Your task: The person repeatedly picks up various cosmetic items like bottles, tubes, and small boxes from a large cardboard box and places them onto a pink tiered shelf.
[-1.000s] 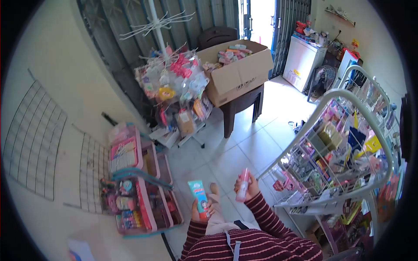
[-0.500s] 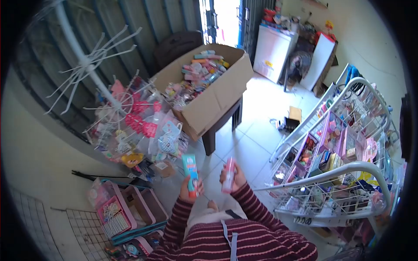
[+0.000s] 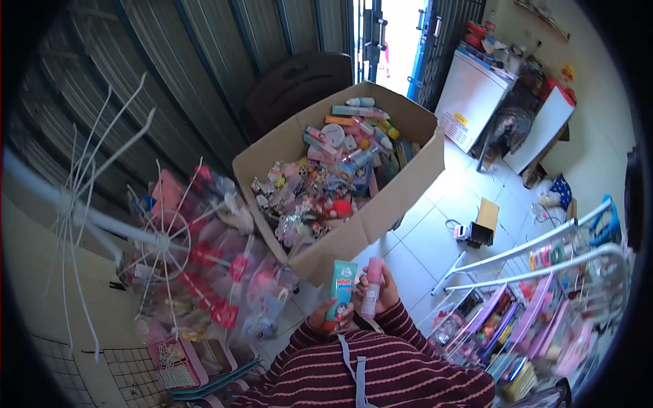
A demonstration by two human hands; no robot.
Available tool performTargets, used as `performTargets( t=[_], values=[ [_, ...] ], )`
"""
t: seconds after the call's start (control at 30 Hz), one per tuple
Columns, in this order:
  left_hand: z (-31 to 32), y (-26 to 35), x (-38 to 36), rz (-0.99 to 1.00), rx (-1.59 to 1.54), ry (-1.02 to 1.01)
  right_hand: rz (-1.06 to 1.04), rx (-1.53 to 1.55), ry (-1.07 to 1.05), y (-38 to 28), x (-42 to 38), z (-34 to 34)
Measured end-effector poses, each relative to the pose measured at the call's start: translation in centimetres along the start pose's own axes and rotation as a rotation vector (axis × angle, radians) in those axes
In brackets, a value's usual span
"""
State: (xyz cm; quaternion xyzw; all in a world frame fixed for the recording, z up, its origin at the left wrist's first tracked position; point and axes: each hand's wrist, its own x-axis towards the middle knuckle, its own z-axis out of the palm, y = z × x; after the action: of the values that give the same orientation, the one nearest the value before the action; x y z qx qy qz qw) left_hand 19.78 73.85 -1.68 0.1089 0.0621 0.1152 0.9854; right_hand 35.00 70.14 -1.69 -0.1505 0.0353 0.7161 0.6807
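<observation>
My left hand (image 3: pixel 325 315) is closed round the lower part of a green and orange tube (image 3: pixel 343 289), which stands upright in front of my body. Just right of it, my right hand (image 3: pixel 386 294) grips a pink bottle (image 3: pixel 373 279) with a paler lower part. The two items are close together, side by side. Ahead of both hands is a large open cardboard box (image 3: pixel 367 234), filled with small bottles, tubes and wrapped packets.
A white wire stand (image 3: pixel 163 241) hung with packets is on the left, above pink baskets (image 3: pixel 187 360). At right stands a white rack (image 3: pixel 530 275) with goods. A dark chair (image 3: pixel 292 85) is behind the box; a white freezer (image 3: pixel 473 98) stands farther back.
The view has shifted nearer the box, which looks larger. Both hands have come closer together, with the tube and the pink bottle still held.
</observation>
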Motion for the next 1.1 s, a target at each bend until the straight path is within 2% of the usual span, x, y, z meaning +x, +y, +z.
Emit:
performTargets(
  t=[0.07,0.13,0.2,0.27,0.33,0.4,0.47,0.53,0.6,0.67,0.73,0.8,0.83,0.9,0.93,1.0,1.07,1.1],
  values=[
    [1.6,3.5,3.6,0.038,-0.015,-0.027,0.002,-0.08,-0.065,-4.0,3.3,3.7],
    [4.8,7.4,7.3,0.23,0.206,-0.089,-0.017,-0.167,-0.229,-8.1,6.7,7.2],
    [5.5,10.5,10.5,0.285,0.258,-0.081,-0.108,-0.361,-0.277,-12.4,10.2,9.7],
    [5.7,12.7,13.4,0.47,0.117,0.122,-0.185,-0.34,-0.285,-16.2,13.8,11.9],
    [6.0,15.0,15.4,0.556,0.052,0.338,-0.245,-0.307,-0.304,-20.0,16.8,13.6],
    [5.6,17.2,17.1,0.579,-0.017,0.335,-0.371,-0.406,-0.369,-23.7,19.8,14.4],
    [4.5,18.9,19.2,0.61,0.016,0.451,-0.402,-0.359,-0.246,-26.7,22.2,14.7],
    [3.6,20.3,21.6,0.586,-0.037,0.535,-0.472,-0.677,-0.302,-29.6,24.7,13.6],
    [3.0,20.9,24.0,0.533,0.061,0.669,-0.64,-1.085,-0.146,-30.7,27.1,12.2],
    [-0.3,20.9,26.2,0.464,0.113,0.685,-0.512,-1.294,-0.174,-31.6,29.3,8.1],
    [-2.8,20.6,28.0,0.266,0.217,0.642,-0.548,-1.858,-0.191,-30.7,28.7,6.8],
    [-4.0,19.3,29.7,0.268,0.273,0.707,-0.169,-2.253,-0.106,-29.4,27.8,6.7],
    [-5.4,18.4,30.5,0.212,0.254,0.746,-0.151,-2.249,-0.107,-29.3,28.0,6.1],
    [-9.1,16.1,32.0,0.147,0.227,0.794,0.158,-2.596,-0.478,-29.3,28.4,4.8],
    [-11.5,14.7,32.7,0.099,0.292,0.783,0.173,-2.587,-0.476,-28.9,28.3,5.3],
    [-12.3,13.4,33.4,0.047,0.347,0.772,0.559,-2.734,-0.44,-27.9,28.2,7.3],
    [-11.2,12.7,33.2,0.159,0.489,0.773,0.586,-2.782,-0.526,-28.1,28.6,4.6],
    [-9.4,13.5,32.8,0.087,0.432,0.756,0.546,-2.81,-0.59,-28.3,29.0,3.2]
  ],
)
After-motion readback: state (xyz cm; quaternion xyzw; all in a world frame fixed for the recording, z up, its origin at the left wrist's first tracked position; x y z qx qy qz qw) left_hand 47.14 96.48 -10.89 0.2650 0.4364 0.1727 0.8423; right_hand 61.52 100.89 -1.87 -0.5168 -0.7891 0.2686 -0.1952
